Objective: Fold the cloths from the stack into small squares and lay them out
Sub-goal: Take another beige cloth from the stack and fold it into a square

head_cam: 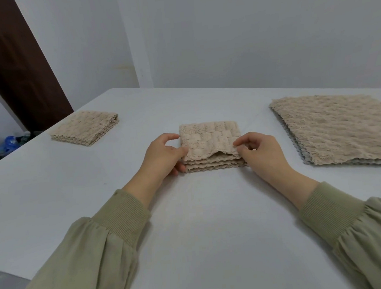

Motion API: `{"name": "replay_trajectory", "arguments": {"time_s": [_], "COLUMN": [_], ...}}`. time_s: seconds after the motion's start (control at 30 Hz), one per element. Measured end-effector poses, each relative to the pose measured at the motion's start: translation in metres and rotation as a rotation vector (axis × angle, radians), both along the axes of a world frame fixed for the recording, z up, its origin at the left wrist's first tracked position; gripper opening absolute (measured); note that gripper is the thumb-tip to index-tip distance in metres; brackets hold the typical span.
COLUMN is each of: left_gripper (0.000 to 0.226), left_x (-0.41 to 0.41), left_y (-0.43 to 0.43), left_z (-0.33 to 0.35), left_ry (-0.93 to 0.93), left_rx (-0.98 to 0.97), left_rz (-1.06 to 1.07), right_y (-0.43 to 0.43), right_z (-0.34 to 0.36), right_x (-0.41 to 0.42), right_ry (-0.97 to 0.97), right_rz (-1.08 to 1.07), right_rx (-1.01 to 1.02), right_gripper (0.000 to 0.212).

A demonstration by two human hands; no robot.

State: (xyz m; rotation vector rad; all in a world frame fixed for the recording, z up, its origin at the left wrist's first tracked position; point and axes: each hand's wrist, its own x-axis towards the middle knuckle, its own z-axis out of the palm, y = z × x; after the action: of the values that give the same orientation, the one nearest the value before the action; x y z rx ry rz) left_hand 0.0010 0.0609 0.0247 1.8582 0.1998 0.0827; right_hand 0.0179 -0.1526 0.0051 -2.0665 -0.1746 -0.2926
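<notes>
Middle cloth [209, 140]: beige, with a nubbly, pebbled pile and zigzag-cut edges. It is folded into a small square of several layers and lies on the table centre, straight ahead of the person. The near edge shows stepped layers, and the top layer arches up slightly at mid-edge.
Left hand [163, 155]: at the cloth's left side. The thumb presses on top of the near-left corner and the fingers curl against the side, pinching the layers.
Right hand [261, 152]: thumb and forefinger pinch the near-right corner of the top layer, with the other fingers curled in.
Finished square [84, 127]: same fabric, folded thick, lying far left close to the table's left edge and well apart from the middle cloth.
Stack [334, 130]: large flat unfolded cloths, beige on top with grey layers showing along the edges. It lies far right and runs out of view.
Table [202, 223]: white, smooth and glossy, with a rounded far corner.
Open room: wide bands of tabletop separate the middle cloth from both neighbours. A broad stretch toward the near edge is crossed only by the forearms.
Sleeves [91, 254]: olive green with ribbed cuffs.
Surroundings: a pale wall, and a dark brown door [14, 62] at left.
</notes>
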Motion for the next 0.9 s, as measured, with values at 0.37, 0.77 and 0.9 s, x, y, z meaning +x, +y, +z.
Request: {"name": "replay_trajectory", "arguments": {"time_s": [0.37, 0.77, 0.9], "left_gripper": [0.048, 0.045, 0.018], "left_x": [-0.001, -0.002, -0.001], "left_y": [0.002, -0.007, -0.015], "left_z": [0.0, -0.009, -0.016], "left_ry": [0.017, -0.489, -0.764], "left_rx": [0.155, 0.833, 0.996], "left_rz": [-0.064, -0.05, -0.239], "right_y": [-0.001, -0.001, -0.003], "right_z": [0.0, 0.001, -0.001], "right_x": [-0.002, -0.003, 0.001], "right_ry": [0.005, -0.016, -0.051], "right_rz": [-0.069, -0.058, -0.045], "right_rx": [-0.219, -0.266, -0.34], "right_gripper": [0.021, 0.021, 0.022]}}
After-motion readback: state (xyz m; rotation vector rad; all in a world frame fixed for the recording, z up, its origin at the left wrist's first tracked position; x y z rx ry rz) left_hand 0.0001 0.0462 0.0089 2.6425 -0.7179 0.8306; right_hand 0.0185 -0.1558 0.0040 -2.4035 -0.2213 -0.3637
